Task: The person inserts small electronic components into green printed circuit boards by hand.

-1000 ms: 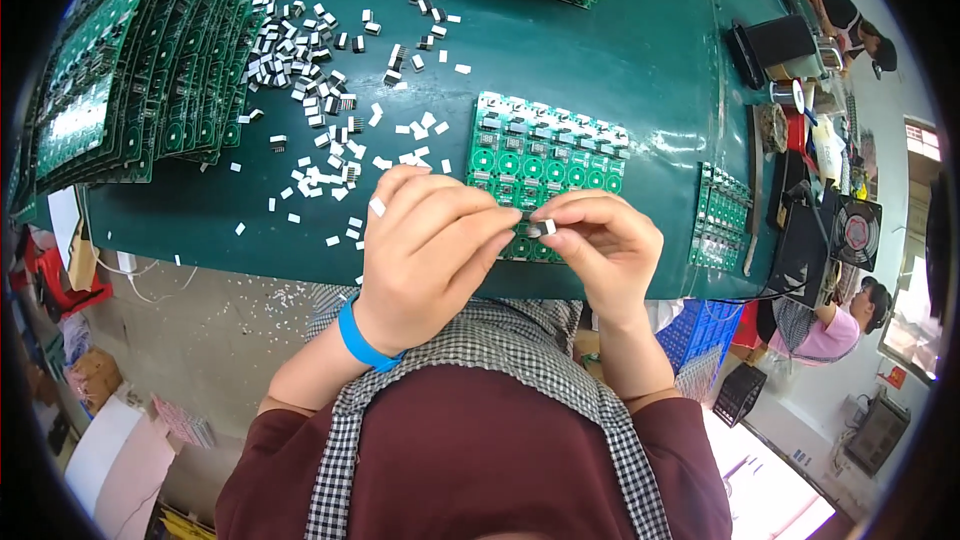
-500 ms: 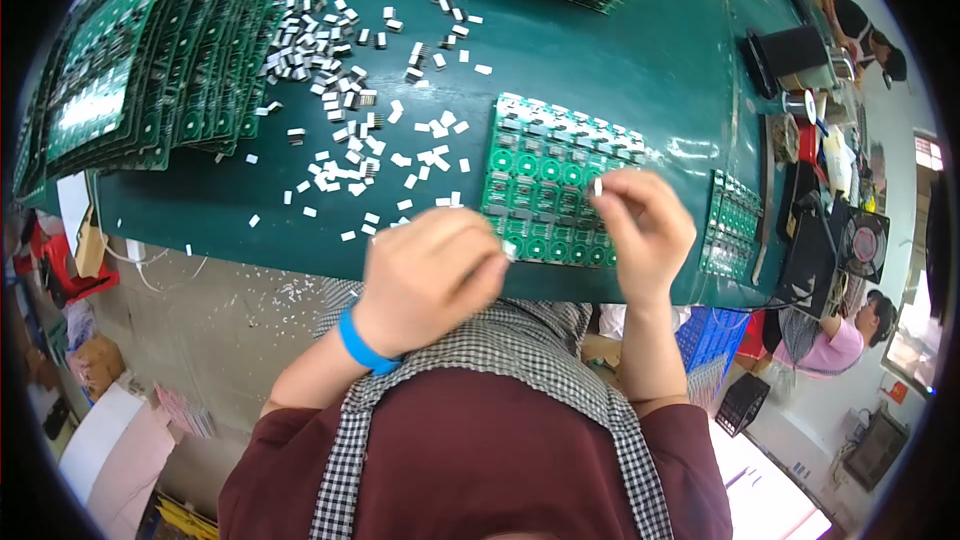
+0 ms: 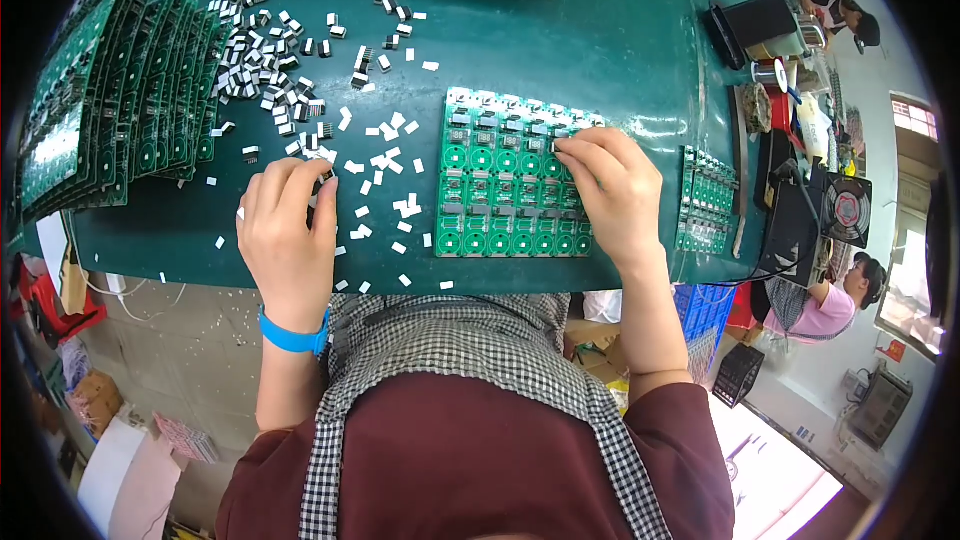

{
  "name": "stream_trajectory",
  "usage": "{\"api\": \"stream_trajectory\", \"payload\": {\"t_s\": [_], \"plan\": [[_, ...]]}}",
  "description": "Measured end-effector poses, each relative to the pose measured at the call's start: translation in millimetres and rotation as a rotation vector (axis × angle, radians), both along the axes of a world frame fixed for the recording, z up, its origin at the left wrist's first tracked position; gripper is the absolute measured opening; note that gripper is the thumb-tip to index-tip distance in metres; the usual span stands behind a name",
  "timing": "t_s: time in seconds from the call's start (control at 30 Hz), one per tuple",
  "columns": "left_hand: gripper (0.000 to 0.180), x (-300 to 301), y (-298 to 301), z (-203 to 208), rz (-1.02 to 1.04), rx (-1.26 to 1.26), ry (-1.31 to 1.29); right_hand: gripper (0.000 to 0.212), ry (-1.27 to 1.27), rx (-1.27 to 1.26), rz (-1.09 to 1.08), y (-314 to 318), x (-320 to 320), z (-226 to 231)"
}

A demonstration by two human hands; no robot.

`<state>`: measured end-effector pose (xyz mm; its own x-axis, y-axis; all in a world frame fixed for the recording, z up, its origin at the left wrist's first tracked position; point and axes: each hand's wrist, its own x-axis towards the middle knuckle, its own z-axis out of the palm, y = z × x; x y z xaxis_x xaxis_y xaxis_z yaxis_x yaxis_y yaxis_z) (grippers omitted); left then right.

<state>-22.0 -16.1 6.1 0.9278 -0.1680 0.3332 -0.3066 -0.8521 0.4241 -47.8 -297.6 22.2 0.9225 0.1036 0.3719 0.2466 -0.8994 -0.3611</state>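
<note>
Left hand [image 3: 287, 225], thumb and fingers curved fairly close, is at the lower edge of the connectors [image 3: 268, 52]; whether it grips one, I cannot tell. Next lies the board [image 3: 510, 180], flat, its displays [image 3: 484, 138] bearing digit-shaped marks. Right hand [image 3: 615, 185], fingertips nearly together, touches the board's upper right; anything pinched is hidden.

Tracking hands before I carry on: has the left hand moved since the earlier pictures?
Yes, to the left: judged against the board stack, the left hand is now closer to it, by the loose connectors, away from the circuit board.
</note>
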Motion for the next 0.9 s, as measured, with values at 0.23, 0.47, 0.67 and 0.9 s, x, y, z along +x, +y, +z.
{"api": "stream_trajectory", "payload": {"t_s": [0.23,0.47,0.67,0.9], "plan": [[0.015,-9,-8,14,-0.165,-0.703,0.332,0.015,-0.018,-0.083,-0.011,4,-5,2],[0.029,-24,-32,21,-0.452,-0.945,0.674,0.03,0.344,0.696,0.244,55,-32,28],[0.027,-15,-30,11,-0.61,-1.574,1.411,0.023,0.337,0.829,0.368,51,-32,16],[0.029,-32,-43,18,-0.469,-1.028,0.74,0.017,0.408,0.704,0.317,52,-35,19]]}}
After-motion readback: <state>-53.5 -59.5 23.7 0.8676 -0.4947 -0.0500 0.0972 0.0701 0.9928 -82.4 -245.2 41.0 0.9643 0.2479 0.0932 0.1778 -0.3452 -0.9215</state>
